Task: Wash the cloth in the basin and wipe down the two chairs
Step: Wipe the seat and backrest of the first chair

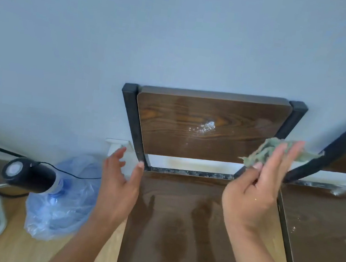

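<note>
from the head view, the right hand point(256, 191) is raised over the far right corner of the near chair point(178, 218), its fingers clamped on a crumpled green cloth point(274, 152) that hangs in front of the chair's wet wooden backrest point(207, 126). the left hand point(119, 187) hovers empty at the chair's far left corner with fingers spread apart, near a blue water bottle point(61, 202) with a black pump point(29, 175) on the floor to the left. a second chair point(325, 232) stands just beside the first on the right, its seat wet too.

No text, label or number can be read anywhere (the frame is somewhat blurred).
</note>
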